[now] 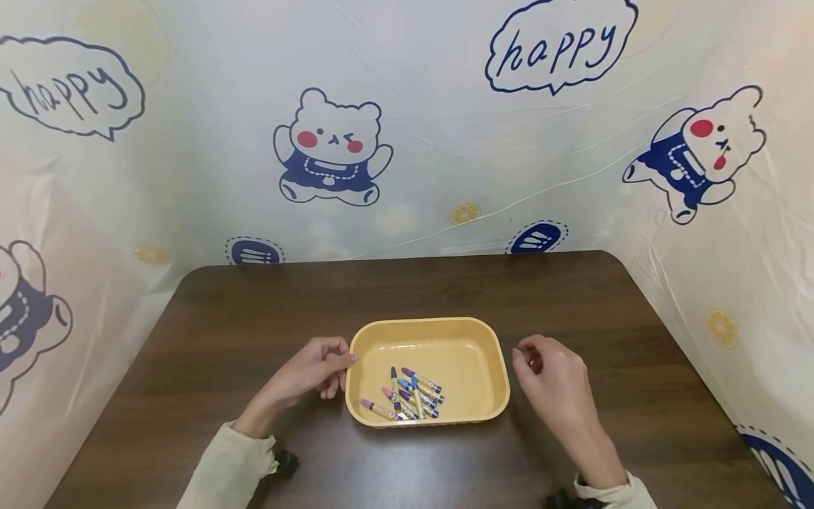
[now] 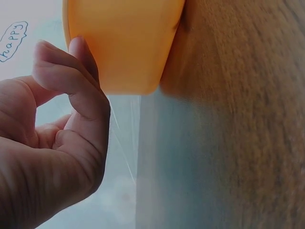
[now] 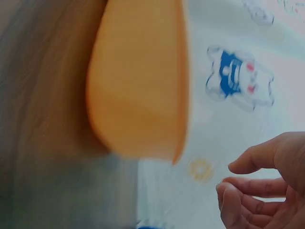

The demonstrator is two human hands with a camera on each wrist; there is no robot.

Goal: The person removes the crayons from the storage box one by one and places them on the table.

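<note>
A yellow plastic tray (image 1: 470,367) sits on the table, with several crayons (image 1: 413,399) in paper wrappers lying in a loose pile in its front left part. Their tips are purple, pink and blue. At the tray's left end, my left hand (image 1: 321,367) pinches the rim, thumb over it and curled fingers by the outer wall. In the left wrist view, a fingertip (image 2: 80,46) lies against that wall. Just off the right end, my right hand (image 1: 559,385) hovers with loosely bent fingers and holds nothing; the right wrist view shows a gap between it and the tray (image 3: 138,86).
The dark wooden table (image 1: 254,304) extends around the tray on all sides. Behind and beside it hangs a pale curtain (image 1: 432,141) printed with cartoon bears, lemon slices and "happy" bubbles. Dark straps show at both cuffs.
</note>
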